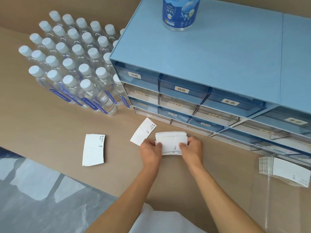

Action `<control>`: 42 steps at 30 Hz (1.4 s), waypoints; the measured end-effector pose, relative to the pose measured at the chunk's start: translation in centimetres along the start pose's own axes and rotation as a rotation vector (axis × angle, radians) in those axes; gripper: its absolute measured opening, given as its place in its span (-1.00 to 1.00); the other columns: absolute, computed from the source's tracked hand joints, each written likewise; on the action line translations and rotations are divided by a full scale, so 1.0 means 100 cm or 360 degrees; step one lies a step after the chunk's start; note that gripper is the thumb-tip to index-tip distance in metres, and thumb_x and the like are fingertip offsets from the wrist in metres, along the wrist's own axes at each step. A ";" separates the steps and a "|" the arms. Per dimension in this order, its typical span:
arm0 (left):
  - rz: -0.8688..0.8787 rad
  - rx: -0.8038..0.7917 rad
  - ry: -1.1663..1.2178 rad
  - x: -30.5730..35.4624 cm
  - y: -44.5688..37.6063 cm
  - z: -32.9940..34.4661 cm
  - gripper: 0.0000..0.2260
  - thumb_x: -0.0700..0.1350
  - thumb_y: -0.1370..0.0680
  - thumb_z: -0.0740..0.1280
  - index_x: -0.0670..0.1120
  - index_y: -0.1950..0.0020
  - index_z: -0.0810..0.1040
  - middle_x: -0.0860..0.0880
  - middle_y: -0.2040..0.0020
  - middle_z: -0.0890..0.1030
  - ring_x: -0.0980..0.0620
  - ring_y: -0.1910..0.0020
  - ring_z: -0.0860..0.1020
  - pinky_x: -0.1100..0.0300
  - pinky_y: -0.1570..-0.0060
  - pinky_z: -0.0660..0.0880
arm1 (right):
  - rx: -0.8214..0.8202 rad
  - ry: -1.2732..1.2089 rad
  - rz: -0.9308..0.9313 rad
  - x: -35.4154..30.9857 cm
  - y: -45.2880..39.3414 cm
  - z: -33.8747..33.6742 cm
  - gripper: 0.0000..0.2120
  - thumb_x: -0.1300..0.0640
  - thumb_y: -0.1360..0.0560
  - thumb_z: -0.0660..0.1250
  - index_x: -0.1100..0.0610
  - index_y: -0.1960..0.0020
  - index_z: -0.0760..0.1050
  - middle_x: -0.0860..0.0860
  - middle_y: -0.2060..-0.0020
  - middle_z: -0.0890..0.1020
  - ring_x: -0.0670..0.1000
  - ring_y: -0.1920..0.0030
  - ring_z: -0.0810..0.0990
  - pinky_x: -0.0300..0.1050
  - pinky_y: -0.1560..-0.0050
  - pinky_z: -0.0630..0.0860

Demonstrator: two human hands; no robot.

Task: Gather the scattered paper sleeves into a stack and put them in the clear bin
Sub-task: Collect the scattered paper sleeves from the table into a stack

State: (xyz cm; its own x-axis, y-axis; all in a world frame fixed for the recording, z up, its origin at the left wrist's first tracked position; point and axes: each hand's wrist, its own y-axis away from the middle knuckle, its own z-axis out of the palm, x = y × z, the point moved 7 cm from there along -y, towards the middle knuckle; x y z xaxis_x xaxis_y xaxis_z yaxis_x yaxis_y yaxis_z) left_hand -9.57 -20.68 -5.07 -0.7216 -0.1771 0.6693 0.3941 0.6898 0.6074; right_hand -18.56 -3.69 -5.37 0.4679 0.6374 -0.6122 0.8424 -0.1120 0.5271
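A small stack of white paper sleeves (170, 142) rests on the tan surface in front of the drawer unit. My left hand (150, 151) grips its left edge and my right hand (191, 149) grips its right edge, thumbs on top. One loose sleeve (143, 131) lies tilted just left of the stack, partly under my left hand. Another small pile of sleeves (93, 149) lies farther left. The clear bin (286, 204) sits at the right edge, with white sleeves (290, 173) showing at its far end.
A blue drawer unit (210, 64) with labelled drawers stands right behind the stack, a blue-labelled bottle (180, 13) on top. Several rows of capped clear bottles (72, 64) stand at the back left. The surface's edge and grey floor (33, 190) lie at lower left.
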 end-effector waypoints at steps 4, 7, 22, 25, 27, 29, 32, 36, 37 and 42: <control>-0.0018 0.0014 -0.0120 0.006 -0.010 0.006 -0.97 -0.23 -0.49 0.37 -0.17 0.10 0.56 0.02 0.24 0.56 -0.03 0.21 0.55 0.16 0.18 0.45 | -0.0004 0.0086 0.0044 -0.001 -0.013 0.007 -0.90 0.25 -0.38 0.29 0.20 0.13 0.54 0.14 0.12 0.66 0.18 0.10 0.62 -0.12 0.17 0.47; -0.0023 0.0014 -0.0161 0.010 -0.013 0.008 -0.97 -0.25 -0.48 0.37 -0.14 0.14 0.54 0.01 0.27 0.56 -0.05 0.24 0.55 0.18 0.21 0.44 | 0.0026 0.0139 0.0029 -0.001 -0.015 0.011 -0.86 0.23 -0.42 0.29 0.21 0.04 0.52 0.16 0.04 0.65 0.22 0.00 0.61 0.00 0.00 0.57; -0.0040 -0.0008 0.0035 -0.005 -0.008 0.000 -0.87 -0.28 -0.49 0.36 -0.19 -0.03 0.59 -0.02 0.17 0.62 0.06 0.21 0.58 0.21 0.22 0.44 | -0.0109 0.0017 0.0045 -0.001 -0.011 0.017 -0.82 0.23 -0.33 0.41 0.24 0.08 0.59 0.13 0.11 0.71 0.14 0.10 0.67 -0.09 0.11 0.57; -0.0043 0.0005 0.0110 -0.012 -0.006 -0.012 -0.88 -0.27 -0.48 0.37 -0.20 -0.01 0.57 -0.06 0.14 0.62 0.03 0.20 0.58 0.23 0.27 0.44 | -0.0134 0.0005 -0.0017 -0.007 -0.004 0.022 -0.86 0.23 -0.33 0.41 0.23 0.11 0.56 0.14 0.14 0.70 0.15 0.14 0.66 -0.10 0.18 0.51; -0.0059 0.0030 0.0172 -0.019 -0.005 -0.021 -0.88 -0.24 -0.47 0.39 -0.18 0.00 0.57 -0.09 0.10 0.64 -0.02 0.16 0.59 0.20 0.24 0.45 | -0.0145 0.0006 -0.0052 -0.012 0.001 0.028 -0.81 0.22 -0.33 0.42 0.22 0.08 0.54 0.13 0.13 0.69 0.16 0.12 0.67 -0.05 0.13 0.55; -0.0101 0.0062 0.0242 -0.025 -0.006 -0.030 -0.88 -0.21 -0.47 0.40 -0.16 0.01 0.57 -0.09 0.08 0.64 -0.02 0.17 0.59 0.17 0.20 0.46 | -0.0149 -0.0021 -0.0067 -0.019 0.005 0.034 -0.74 0.22 -0.32 0.45 0.22 0.01 0.52 0.09 0.10 0.68 0.13 0.11 0.67 -0.05 0.10 0.58; -0.0180 0.0095 0.0356 -0.034 -0.008 -0.042 -0.88 -0.20 -0.48 0.41 -0.13 0.01 0.56 -0.07 0.10 0.62 -0.01 0.20 0.57 0.16 0.20 0.48 | -0.0200 0.0004 -0.0087 -0.026 0.006 0.048 -0.72 0.18 -0.30 0.45 0.22 0.01 0.57 0.10 0.10 0.71 0.10 0.14 0.70 -0.04 0.10 0.63; -0.0252 0.0159 0.0500 -0.041 -0.012 -0.056 -0.89 -0.21 -0.49 0.40 -0.14 0.00 0.56 -0.09 0.10 0.62 0.01 0.23 0.55 0.19 0.26 0.46 | -0.0235 0.0028 -0.0195 -0.049 0.013 0.066 -0.74 0.21 -0.32 0.43 0.21 0.00 0.58 0.11 0.10 0.71 0.12 0.11 0.70 0.08 0.04 0.65; -0.0267 0.0174 0.0530 -0.041 -0.013 -0.059 -0.90 -0.21 -0.49 0.40 -0.15 0.01 0.56 -0.09 0.11 0.62 0.02 0.25 0.54 0.20 0.29 0.45 | -0.0231 0.0047 -0.0232 -0.057 0.014 0.070 -0.75 0.23 -0.33 0.42 0.21 -0.01 0.57 0.12 0.08 0.70 0.13 0.09 0.69 0.09 0.03 0.65; -0.0337 0.0246 0.0636 -0.037 -0.024 -0.071 -0.92 -0.23 -0.49 0.39 -0.19 0.03 0.57 -0.07 0.18 0.59 0.03 0.34 0.50 0.22 0.36 0.40 | -0.0218 0.0293 -0.0440 -0.089 0.011 0.096 -0.73 0.15 -0.34 0.41 0.14 -0.03 0.56 0.12 -0.01 0.65 0.20 -0.06 0.62 0.12 -0.07 0.60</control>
State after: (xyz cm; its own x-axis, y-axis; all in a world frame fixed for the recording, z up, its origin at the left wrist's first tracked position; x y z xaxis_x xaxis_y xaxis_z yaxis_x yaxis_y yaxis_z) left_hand -3.80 -26.61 -5.99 -0.4893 -0.5605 0.6682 0.1505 0.7004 0.6977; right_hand -19.26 -16.80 -4.95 0.1608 0.7574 -0.6329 0.8809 0.1791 0.4382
